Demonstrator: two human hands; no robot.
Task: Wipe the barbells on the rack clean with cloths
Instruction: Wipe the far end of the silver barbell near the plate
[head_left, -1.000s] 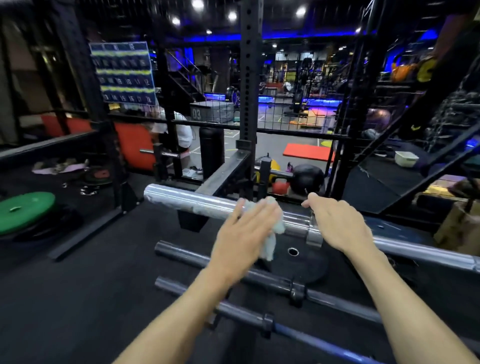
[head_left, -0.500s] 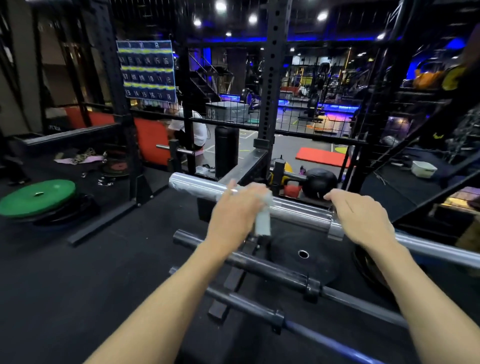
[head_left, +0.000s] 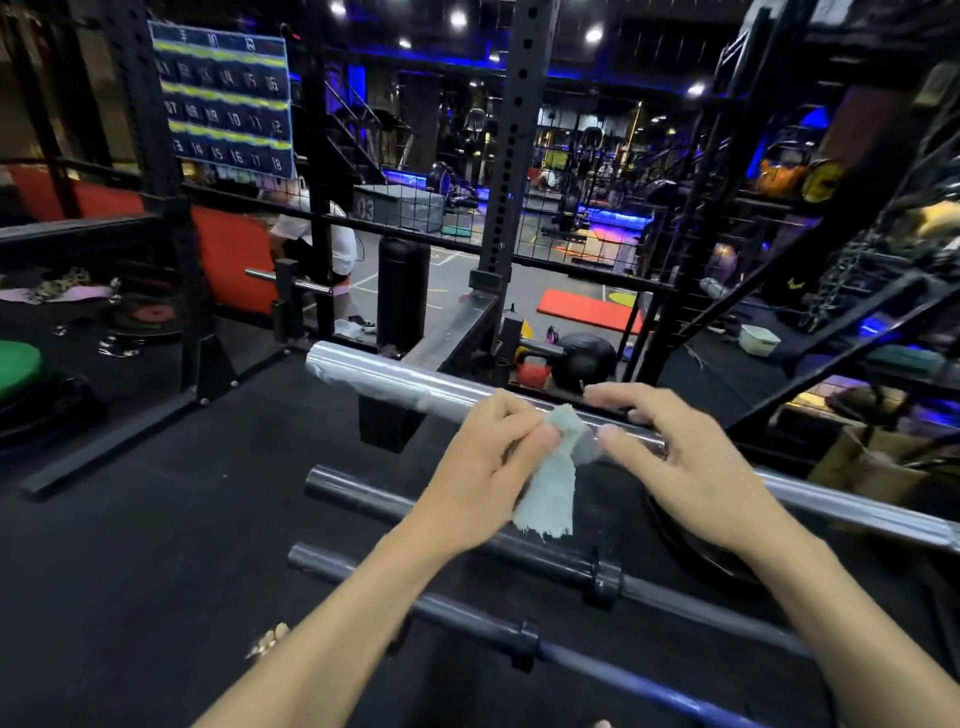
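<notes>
A green plate (head_left: 18, 366) lies far left on dark rubber flooring. Three barbells cross the rack: smooth chrome barbell (head_left: 384, 382) above two dark barbells (head_left: 358, 491). The left hand (head_left: 480, 480) pinches a frayed pale cloth (head_left: 553, 483) hanging before the chrome sleeve; the right hand (head_left: 685, 475) hovers beside it, fingers loosely spread.

The room is dim, lit by small white ceiling spots (head_left: 458, 18) far overhead and blue strip glow at the far right. Glare streaks along the chrome barbell (head_left: 395, 382). The near floor sinks into black shadow. Straight uprights bow at the left and right edges, and the moving cloth (head_left: 553, 483) blurs slightly.
</notes>
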